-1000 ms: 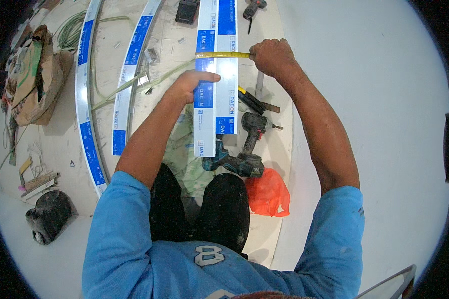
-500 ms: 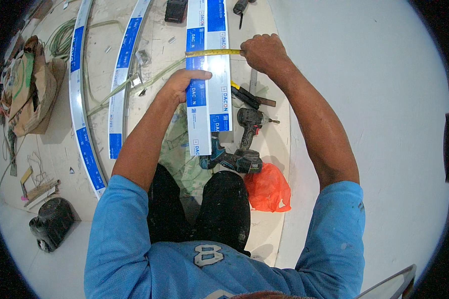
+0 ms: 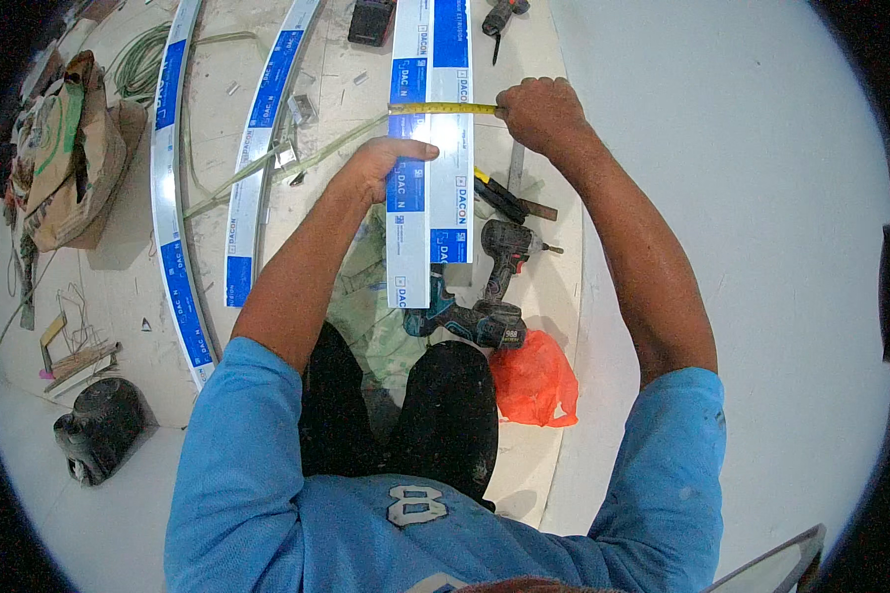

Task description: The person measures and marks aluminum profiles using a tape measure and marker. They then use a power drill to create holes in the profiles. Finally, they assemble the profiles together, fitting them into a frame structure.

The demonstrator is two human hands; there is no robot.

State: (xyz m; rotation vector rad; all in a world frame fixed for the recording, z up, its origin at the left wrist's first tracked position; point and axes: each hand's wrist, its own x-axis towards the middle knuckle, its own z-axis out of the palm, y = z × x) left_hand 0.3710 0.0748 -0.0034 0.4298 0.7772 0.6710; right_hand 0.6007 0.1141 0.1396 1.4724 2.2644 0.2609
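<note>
Head view: teal drill (image 3: 453,316) by the strips' (image 3: 408,257) near end. Left hand (image 3: 388,166) at the strips' left side, grip clamped, thumb on top. Farther up, tape (image 3: 445,109) crosses both strips; right hand (image 3: 542,114), right of the strips, grip clenched on tape. Done: strips paired, tape stretched across. Remaining: can't tell; no pencil mark visible.

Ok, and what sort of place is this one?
Probably a building or renovation site: long strips in blue-and-white film, a yellow tape measure stretched across two of them, and a cordless driver lying nearby.
</note>
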